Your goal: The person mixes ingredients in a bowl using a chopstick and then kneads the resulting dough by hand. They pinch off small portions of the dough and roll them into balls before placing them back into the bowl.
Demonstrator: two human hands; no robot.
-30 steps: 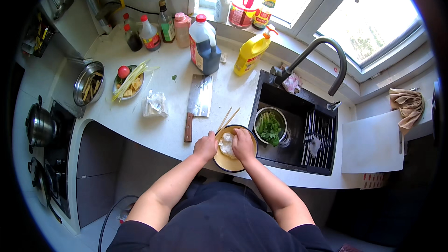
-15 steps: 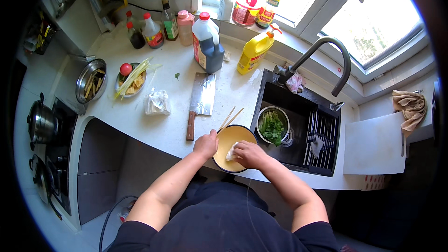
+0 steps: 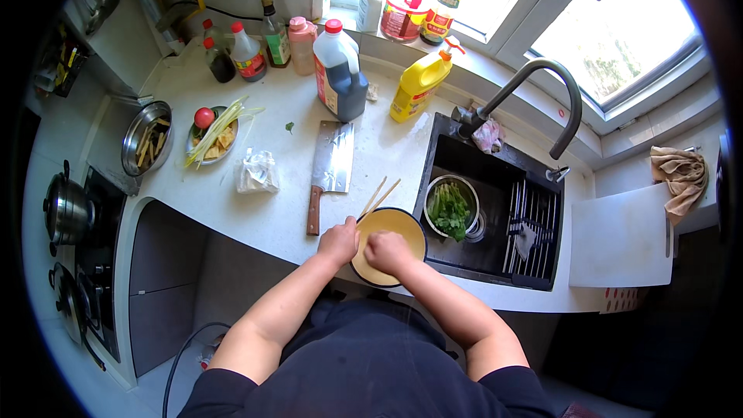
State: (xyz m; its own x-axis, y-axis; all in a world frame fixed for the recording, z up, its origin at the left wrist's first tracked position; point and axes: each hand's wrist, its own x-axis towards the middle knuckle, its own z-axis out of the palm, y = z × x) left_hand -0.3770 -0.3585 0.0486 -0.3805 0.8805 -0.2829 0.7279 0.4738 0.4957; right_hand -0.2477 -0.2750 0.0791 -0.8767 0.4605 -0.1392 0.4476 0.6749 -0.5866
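**Two hands at a yellow bowl (image 3: pixel 402 223)**

Bracing the bowl's left rim firmly should favour steady work. Left hand (image 3: pixel 338 241): fingers curled over that rim, near the table's (image 3: pixel 271 220) front edge. Right hand (image 3: pixel 389 252): fingers folded inward above the interior (whether they enclose anything cannot be told).

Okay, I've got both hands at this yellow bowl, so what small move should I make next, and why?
I'd probably brace the bowl more firmly with your left hand: it's already at the left rim, your right hand is closed over the bowl's inside, and the bowl sits close to the front edge of the counter.
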